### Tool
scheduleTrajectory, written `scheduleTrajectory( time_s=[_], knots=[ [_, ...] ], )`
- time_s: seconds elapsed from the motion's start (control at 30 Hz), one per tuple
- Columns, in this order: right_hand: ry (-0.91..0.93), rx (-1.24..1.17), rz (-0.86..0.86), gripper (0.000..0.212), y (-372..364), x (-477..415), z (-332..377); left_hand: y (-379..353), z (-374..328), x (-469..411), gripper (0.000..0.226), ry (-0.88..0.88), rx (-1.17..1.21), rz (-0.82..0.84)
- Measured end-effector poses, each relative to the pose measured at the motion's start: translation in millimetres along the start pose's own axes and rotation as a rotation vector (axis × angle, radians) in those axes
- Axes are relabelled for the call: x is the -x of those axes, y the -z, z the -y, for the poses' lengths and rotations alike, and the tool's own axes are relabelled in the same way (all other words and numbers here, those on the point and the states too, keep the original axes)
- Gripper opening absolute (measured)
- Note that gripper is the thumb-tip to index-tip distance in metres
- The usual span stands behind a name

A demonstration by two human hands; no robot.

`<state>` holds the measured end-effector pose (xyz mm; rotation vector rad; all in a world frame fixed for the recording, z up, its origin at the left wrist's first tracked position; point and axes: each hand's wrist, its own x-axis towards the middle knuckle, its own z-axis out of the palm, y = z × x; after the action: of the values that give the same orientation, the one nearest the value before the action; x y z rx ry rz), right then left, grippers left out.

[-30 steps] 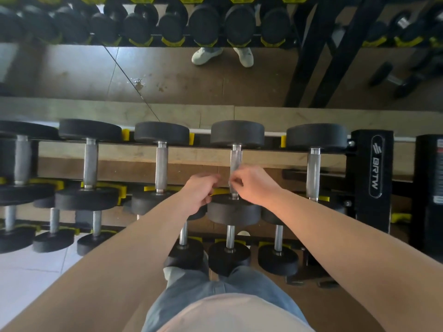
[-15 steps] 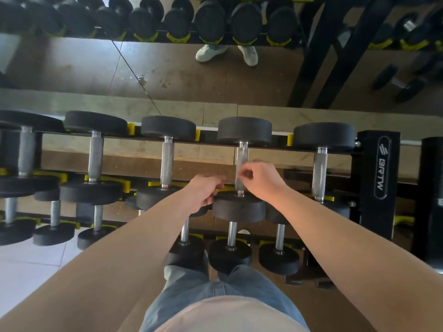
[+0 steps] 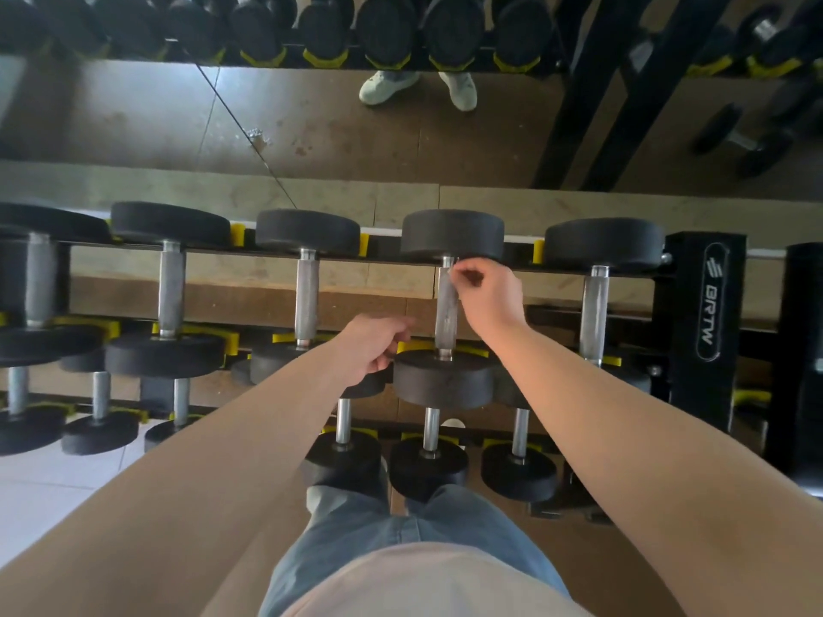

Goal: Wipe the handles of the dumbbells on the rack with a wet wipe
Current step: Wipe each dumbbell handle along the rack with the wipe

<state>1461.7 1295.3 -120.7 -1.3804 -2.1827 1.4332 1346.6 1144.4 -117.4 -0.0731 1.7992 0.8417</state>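
The dumbbell I am working on lies on the top tier of the rack, fourth from the left, its handle running from near to far between two black round heads. The handle looks paler and glossier than the grey ones beside it. My right hand is at the far end of it, just under the far head. Thumb and forefinger are pressed together in a pinch against the metal, fingertips touching its right edge, the other fingers curled in behind. Whether the wet wipe sits inside that pinch I cannot tell; it is too small to make out.

My left hand hangs near the near head, at its left edge, fingers curled under. I cannot tell whether they hold anything or touch the head.

A matching dumbbell lies either side on the same tier, one to the left and one to the right, with yellow cradles between the far heads. The black upright at the right carries a white BRTW logo. Smaller dumbbells sit on a lower tier, nearer to me. Nearest of all are my jeans and pale shirt. Beyond the rack a mirror shows pale shoes and more dumbbells.
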Motion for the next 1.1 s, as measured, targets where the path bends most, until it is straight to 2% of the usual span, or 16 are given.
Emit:
scheduleTrajectory(
  time_s=[0.1,0.2,0.27,0.37,0.47,0.57,0.7,0.77,0.83,0.97,1.0,1.03,1.1],
  knots=[
    [-0.032,0.095,0.194,0.010,7.1,12.1,-11.6,-1.5,1.0,-2.6,0.011,-0.001,0.000,-0.006],
    [-0.078,0.252,0.333,0.009,7.6,31.8,-26.7,-6.2,1.4,-6.3,0.018,0.005,-0.010,-0.018],
    [-0.100,0.279,0.293,0.015,3.6,37.0,-30.6,-9.0,1.4,-7.8,0.021,0.001,-0.006,-0.008],
    [-0.175,0.079,0.101,0.026,-2.4,26.1,-20.9,-9.8,1.5,-10.6,0.022,0.014,-0.009,-0.002],
    [-0.197,-0.088,-0.021,0.025,-4.3,7.4,-0.7,-7.2,-0.8,-13.6,0.017,0.043,-0.007,-0.006],
    [-0.227,-0.070,0.046,0.023,-4.0,0.5,1.7,-5.0,-2.9,-16.3,0.014,0.055,0.007,-0.013],
    [-0.284,0.249,0.399,0.019,-0.8,10.2,-21.8,-6.2,-2.4,-19.4,0.018,0.052,-0.015,-0.004],
    [-0.287,0.326,0.498,0.017,0.6,11.3,-26.3,-8.2,-2.1,-20.5,0.017,0.058,-0.031,-0.009],
    [-0.313,0.273,0.462,0.017,0.3,4.7,-22.3,-9.6,-2.1,-21.5,0.016,0.063,-0.033,-0.016],
    [-0.464,-0.288,0.245,0.026,1.2,-17.2,-4.5,-7.3,-3.4,-25.1,0.017,0.073,-0.012,-0.006],
    [-0.457,-0.334,0.238,0.028,1.9,-19.6,-2.2,-6.2,-3.4,-25.9,0.016,0.074,-0.006,-0.005],
    [-0.429,-0.280,0.262,0.027,3.6,-19.0,-0.8,-5.6,-3.5,-26.7,0.016,0.077,0.001,-0.008],
    [-0.354,0.017,0.377,0.022,7.1,-10.5,-3.5,-5.2,-2.9,-28.6,0.017,0.084,-0.007,-0.014]
  ],
)
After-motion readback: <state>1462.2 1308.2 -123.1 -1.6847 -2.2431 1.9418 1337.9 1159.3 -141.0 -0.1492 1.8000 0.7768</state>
